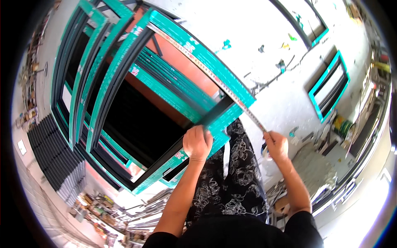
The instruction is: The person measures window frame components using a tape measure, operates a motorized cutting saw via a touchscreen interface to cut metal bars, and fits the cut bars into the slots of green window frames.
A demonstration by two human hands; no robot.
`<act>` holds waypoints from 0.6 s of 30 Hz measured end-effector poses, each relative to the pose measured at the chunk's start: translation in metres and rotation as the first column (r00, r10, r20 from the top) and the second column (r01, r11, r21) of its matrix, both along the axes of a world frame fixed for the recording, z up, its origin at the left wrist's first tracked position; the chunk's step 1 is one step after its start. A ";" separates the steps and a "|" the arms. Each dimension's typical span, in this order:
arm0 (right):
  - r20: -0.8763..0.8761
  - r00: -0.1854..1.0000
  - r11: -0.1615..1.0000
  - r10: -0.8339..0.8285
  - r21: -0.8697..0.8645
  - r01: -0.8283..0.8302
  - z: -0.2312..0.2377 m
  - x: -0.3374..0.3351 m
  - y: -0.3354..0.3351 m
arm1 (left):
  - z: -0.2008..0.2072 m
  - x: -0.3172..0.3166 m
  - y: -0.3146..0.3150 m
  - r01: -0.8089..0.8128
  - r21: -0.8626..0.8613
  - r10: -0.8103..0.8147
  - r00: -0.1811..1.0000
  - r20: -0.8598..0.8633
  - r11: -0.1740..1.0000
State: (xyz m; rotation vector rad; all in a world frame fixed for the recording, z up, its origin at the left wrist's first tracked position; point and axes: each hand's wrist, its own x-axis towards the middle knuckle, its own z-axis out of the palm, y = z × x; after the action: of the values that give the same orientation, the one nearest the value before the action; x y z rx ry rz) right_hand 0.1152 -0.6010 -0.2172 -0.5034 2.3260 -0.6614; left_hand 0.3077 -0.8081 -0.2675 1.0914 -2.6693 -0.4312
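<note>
A large window frame [198, 49], dark with green printed protective film, stands tilted in front of me. A measuring tape [219, 80] is stretched along its upper edge and runs past the corner to my right hand [276, 145]. The fingers of that hand are closed on the tape. My left hand [197, 143] is closed at the frame's near edge, beside a dark bar [219, 111] that looks blurred. What lies under the left fingers is hidden.
More green-filmed frames [84, 78] lean together at the left. A small green frame [330, 87] lies on the pale floor at the right, with scraps [283, 66] nearby. Dark ribbed strips [53, 153] are stacked at the left, and long profiles [144, 213] lie behind.
</note>
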 end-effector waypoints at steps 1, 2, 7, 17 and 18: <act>0.079 0.996 0.999 -0.036 0.009 0.035 0.009 -0.001 0.000 | 0.001 0.001 0.000 0.022 -0.011 -0.022 0.999 0.024 1.000; 0.155 0.985 0.998 -0.070 0.020 0.067 0.017 -0.004 0.002 | 0.001 0.002 0.000 0.044 -0.022 -0.043 0.998 0.047 0.999; 0.306 0.948 0.995 -0.084 -0.028 0.098 0.047 -0.044 0.020 | -0.006 0.002 0.010 -0.019 -0.048 0.021 0.999 0.040 0.999; 0.733 0.624 0.847 -0.269 -0.128 0.515 0.044 -0.216 0.064 | 0.010 -0.011 0.021 -0.233 -0.086 0.247 0.944 0.219 0.969; 0.748 0.592 0.848 -0.300 -0.075 0.524 0.047 -0.239 0.073 | 0.022 -0.012 0.024 -0.287 -0.102 0.304 0.917 0.259 0.952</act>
State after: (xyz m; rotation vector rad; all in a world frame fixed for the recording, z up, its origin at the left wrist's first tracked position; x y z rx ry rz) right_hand -0.1234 -0.5279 -0.1703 0.2098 1.5731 -1.1932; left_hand 0.2961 -0.7838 -0.2456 1.6079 -2.6504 -0.1473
